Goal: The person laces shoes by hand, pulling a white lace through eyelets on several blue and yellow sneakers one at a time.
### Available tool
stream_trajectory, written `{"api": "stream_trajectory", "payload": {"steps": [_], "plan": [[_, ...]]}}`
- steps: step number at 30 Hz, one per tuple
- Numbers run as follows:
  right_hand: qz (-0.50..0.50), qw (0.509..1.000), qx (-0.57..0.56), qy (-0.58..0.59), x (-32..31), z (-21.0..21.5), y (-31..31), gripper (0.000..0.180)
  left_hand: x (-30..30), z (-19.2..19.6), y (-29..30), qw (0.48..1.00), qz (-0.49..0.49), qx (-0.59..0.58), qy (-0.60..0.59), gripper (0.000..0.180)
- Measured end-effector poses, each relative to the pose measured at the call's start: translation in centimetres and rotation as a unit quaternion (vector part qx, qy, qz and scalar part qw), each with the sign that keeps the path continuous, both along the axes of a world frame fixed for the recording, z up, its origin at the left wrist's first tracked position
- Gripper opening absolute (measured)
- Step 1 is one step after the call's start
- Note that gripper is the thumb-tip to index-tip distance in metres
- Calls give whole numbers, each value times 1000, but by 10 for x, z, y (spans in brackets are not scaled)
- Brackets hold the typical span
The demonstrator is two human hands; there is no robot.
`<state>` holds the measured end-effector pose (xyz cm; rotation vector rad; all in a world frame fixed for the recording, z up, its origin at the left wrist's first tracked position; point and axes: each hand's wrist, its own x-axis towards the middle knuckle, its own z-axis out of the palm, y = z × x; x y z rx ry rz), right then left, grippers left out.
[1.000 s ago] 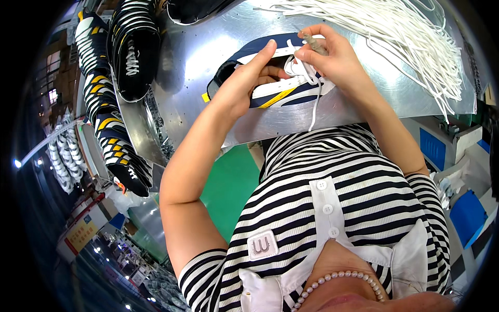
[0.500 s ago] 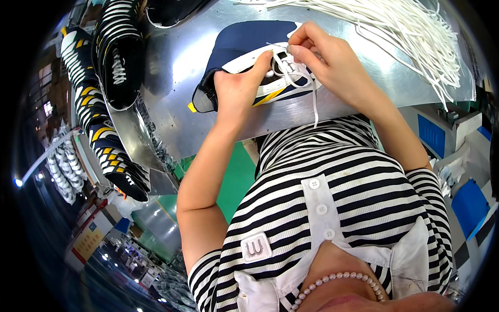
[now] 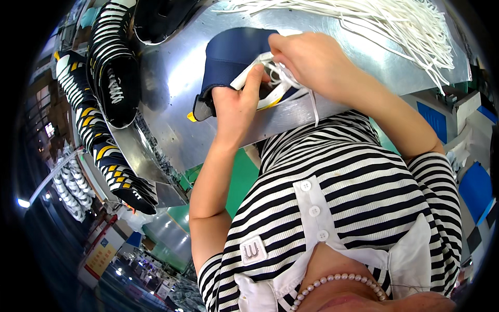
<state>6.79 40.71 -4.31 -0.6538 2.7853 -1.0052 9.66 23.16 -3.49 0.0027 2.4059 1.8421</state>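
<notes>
A navy shoe upper (image 3: 234,58) with white and yellow trim lies on the metal table in front of me. My left hand (image 3: 235,106) grips it, fingers inside the opening and thumb pressed on the white eyelet strip. A white shoelace (image 3: 315,108) runs loosely through part of the eyelets, one end hanging toward my body. My right hand (image 3: 314,62) is closed in a pinch on the lace at the far eyelet strip; its fingertips are partly hidden behind the hand. The right hand covers the toe end of the upper.
A large bundle of white laces (image 3: 400,31) spreads over the far right of the metal table (image 3: 176,125). Black shoe uppers (image 3: 122,93) stand at the left, beside a long nested row of striped uppers (image 3: 93,117). Another black upper (image 3: 161,21) lies at the back.
My right hand has moved left and over the upper, to the far eyelet strip. The upper has tilted, its navy side now standing higher. My left hand keeps its grip.
</notes>
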Motion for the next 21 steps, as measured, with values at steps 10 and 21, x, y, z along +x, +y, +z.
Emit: {"api": "stream_trajectory", "payload": {"steps": [10,21], "plan": [[-34,997,-49,-39,-24,23,13,16,-15,9,-25,981,-12,91,-173,25],[-105,983,-142,44,-24,-37,-19,27,-30,13,-8,976,3,66,-209,27]]}}
